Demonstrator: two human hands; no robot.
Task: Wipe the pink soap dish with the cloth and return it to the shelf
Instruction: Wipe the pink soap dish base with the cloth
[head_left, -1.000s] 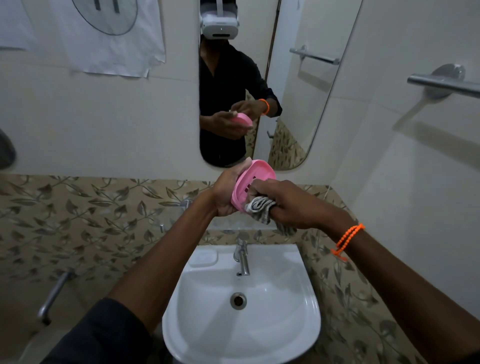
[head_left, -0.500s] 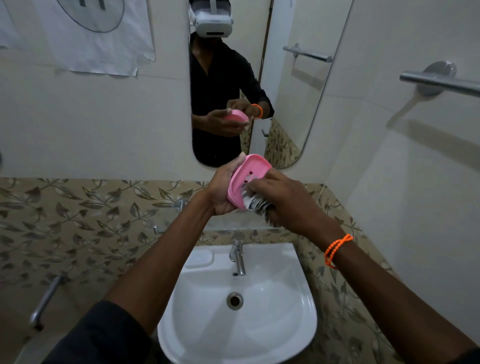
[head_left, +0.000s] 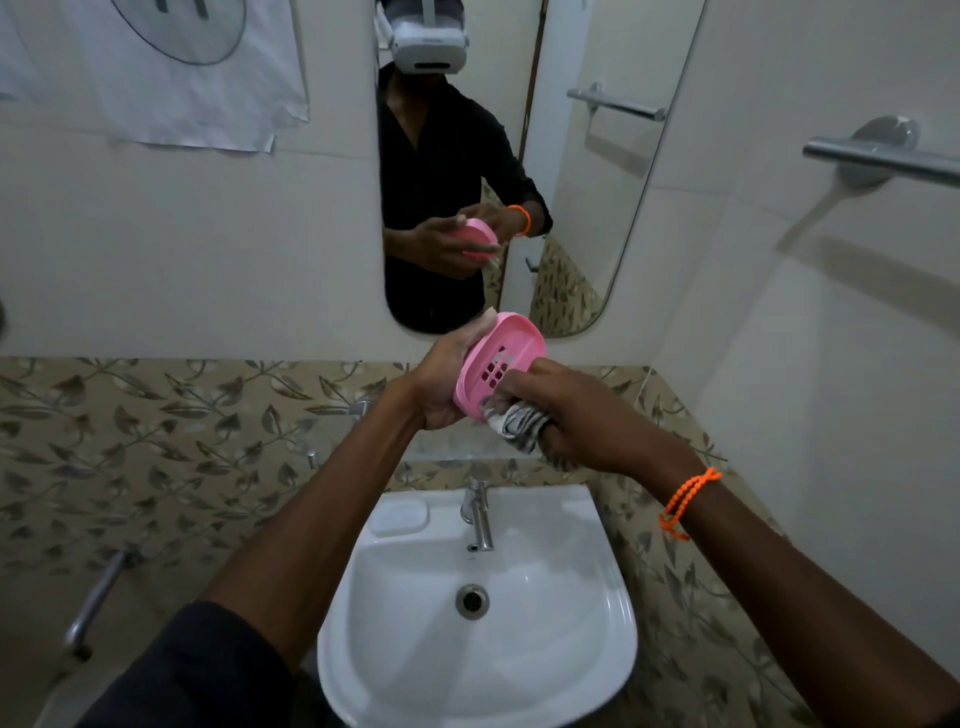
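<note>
The pink soap dish (head_left: 506, 349), oval with a grid of drain holes, is held tilted on its edge above the basin, its hollow side facing me. My left hand (head_left: 447, 379) grips it from behind and below. My right hand (head_left: 571, 415) is closed on a bunched grey-and-white striped cloth (head_left: 514, 422), which presses against the dish's lower rim. The glass shelf (head_left: 447, 447) runs along the wall just under both hands, mostly hidden by them.
A white washbasin (head_left: 561, 623) with a chrome tap (head_left: 480, 514) sits below. A mirror (head_left: 582, 171) hangs straight ahead. A chrome towel bar (head_left: 883, 156) juts from the right wall. A paper sheet (head_left: 208, 78) hangs at the upper left, and a pipe (head_left: 96, 597) runs at the lower left.
The cloth in my right hand has slid from the middle of the dish down to its lower rim. The dish has turned slightly, showing more of its holes.
</note>
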